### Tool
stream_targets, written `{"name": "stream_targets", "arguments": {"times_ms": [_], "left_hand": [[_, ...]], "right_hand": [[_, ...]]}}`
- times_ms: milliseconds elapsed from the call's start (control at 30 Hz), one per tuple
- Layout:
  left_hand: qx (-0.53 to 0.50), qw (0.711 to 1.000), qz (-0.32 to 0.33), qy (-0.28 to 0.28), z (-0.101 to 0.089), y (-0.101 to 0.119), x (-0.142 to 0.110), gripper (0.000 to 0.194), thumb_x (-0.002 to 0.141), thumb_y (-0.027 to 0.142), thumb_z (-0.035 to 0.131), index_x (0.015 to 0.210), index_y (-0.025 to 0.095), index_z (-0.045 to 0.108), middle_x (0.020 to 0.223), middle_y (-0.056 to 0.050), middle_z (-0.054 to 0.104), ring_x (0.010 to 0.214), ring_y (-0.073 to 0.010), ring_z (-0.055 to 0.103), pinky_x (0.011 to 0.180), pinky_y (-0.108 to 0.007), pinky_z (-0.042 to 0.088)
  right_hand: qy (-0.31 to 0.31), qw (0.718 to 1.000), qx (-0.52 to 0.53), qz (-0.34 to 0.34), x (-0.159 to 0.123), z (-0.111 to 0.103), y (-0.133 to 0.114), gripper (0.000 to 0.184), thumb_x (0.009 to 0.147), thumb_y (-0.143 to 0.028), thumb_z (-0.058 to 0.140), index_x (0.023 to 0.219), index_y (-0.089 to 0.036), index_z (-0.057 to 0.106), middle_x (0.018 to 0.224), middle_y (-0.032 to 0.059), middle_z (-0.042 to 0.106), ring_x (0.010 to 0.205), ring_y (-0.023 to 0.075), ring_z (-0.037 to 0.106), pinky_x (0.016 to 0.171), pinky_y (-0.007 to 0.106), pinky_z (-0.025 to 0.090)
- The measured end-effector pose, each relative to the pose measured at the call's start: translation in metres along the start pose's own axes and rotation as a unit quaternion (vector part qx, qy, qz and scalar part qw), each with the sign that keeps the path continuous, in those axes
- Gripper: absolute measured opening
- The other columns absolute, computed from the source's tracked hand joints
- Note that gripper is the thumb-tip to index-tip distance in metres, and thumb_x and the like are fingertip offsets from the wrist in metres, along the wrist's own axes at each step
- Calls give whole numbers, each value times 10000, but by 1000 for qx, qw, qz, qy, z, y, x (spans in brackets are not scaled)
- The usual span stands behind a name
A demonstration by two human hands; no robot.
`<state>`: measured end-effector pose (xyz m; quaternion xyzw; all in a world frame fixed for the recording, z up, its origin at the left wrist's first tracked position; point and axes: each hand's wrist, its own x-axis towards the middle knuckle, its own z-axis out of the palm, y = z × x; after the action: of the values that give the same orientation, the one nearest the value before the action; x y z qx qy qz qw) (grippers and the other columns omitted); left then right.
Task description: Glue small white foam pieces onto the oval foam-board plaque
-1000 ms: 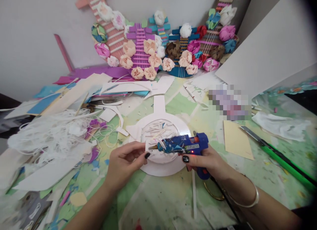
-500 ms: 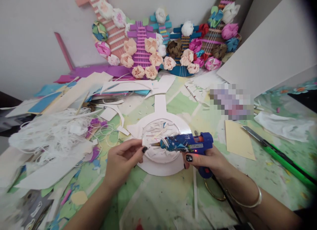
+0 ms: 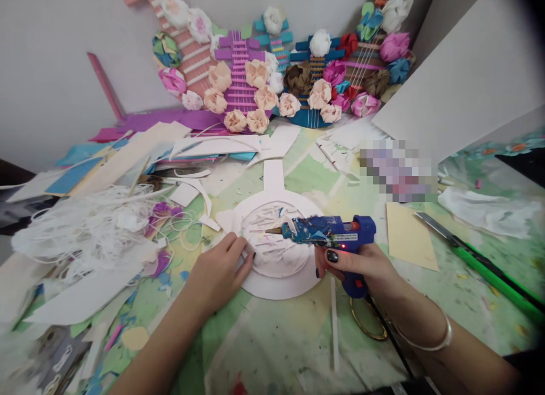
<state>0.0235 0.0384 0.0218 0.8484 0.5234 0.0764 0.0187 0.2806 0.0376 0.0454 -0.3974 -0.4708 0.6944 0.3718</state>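
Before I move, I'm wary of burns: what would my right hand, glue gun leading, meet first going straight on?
Probably your left hand, ahead of the glue gun; whether their heights match is unclear.

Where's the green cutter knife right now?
In the head view, the green cutter knife lies on the table's right side, just right of the pale yellow paper.

Left hand: glossy black polish on the thumbnail; forearm bare. Right hand: same black on visible nails; one slim, smooth, pale metallic bangle at the wrist. Dark patch by right forearm, lower right: possibly a sleeve, too dim to confirm.
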Motion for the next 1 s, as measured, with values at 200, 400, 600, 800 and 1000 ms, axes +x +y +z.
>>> {"name": "stream_targets", "arguments": {"times_ms": [200,400,600,800,1000], "left_hand": [[61,996,-6,-59,-4,2,1,207,908,240,344,872,179,539,812,-44,515,667,-174,553,516,-255,398],[42,997,-2,-63,-4,0,-1,201,901,235,360,880,171,549,824,-51,515,678,-185,556,542,-278,424],[-62,998,11,21,-3,-7,-3,166,859,264,478,959,149,544,867,-61,551,771,-192,571,649,-298,467],[-138,982,72,111,-2,-8,-4,196,847,166,530,1035,163,584,929,-53,588,802,-128,577,696,-216,463],[-136,979,102,113,5,-5,-4,199,855,156,529,1029,135,622,924,-74,592,807,-137,570,724,-234,465]], "right_hand": [[0,1000,-4,-1,0,0,2,303,720,-427,655,670,-129,635,618,43,596,461,85,376,443,255,235],[-4,1000,-9,-1,0,0,1,298,721,-425,652,668,-133,636,608,33,582,458,85,376,443,257,236],[3,1000,0,-3,1,0,1,297,714,-422,664,673,-129,639,614,40,586,463,87,387,444,257,249],[2,1000,-2,-14,0,-3,5,299,722,-424,660,668,-129,653,609,42,584,459,85,390,437,255,236],[7,1000,12,-17,0,-3,4,270,711,-409,677,664,-145,656,564,21,560,458,87,393,435,250,235]]}}
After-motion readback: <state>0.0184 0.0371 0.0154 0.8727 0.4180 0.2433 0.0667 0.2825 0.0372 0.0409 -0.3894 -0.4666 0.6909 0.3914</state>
